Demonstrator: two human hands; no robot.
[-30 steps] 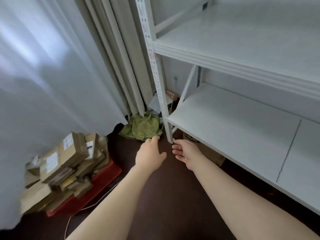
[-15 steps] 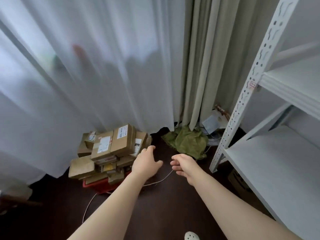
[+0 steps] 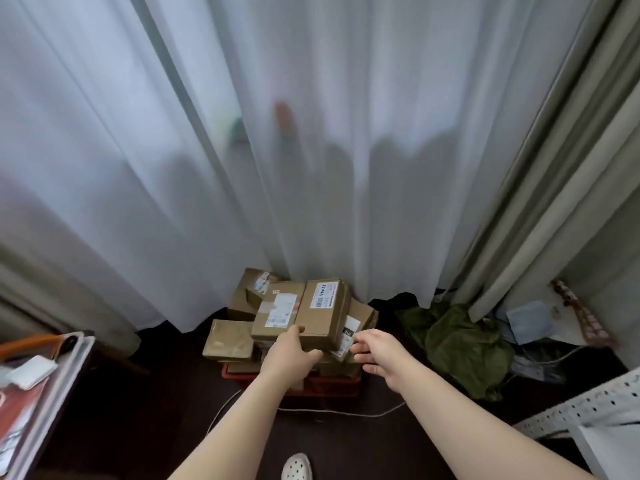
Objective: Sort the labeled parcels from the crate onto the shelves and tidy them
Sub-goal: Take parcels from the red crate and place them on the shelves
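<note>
The fingers (image 3: 293,336) of my left hand (image 3: 291,356) are loose and a little bent, with the thumb out to the side. They are right at the near edge of the top box (image 3: 320,315), the one with the white label. I cannot tell if they touch it yet. The fingers (image 3: 360,341) of my right hand (image 3: 379,356) are spread wide and hold nothing, just to the right of that box.

The parcels (image 3: 230,342) sit piled high in the red crate (image 3: 329,384), under and just past my fingers. I think the pile is wobbly. So I should put one hand on each side of the top box and lift it straight up. If I drag it, the boxes beside it may slide off. The shelf post (image 3: 581,407) is well off to the right of my right fingers, so I must turn that way. A white cable (image 3: 346,412) lies below my wrists; I should step over it.
</note>
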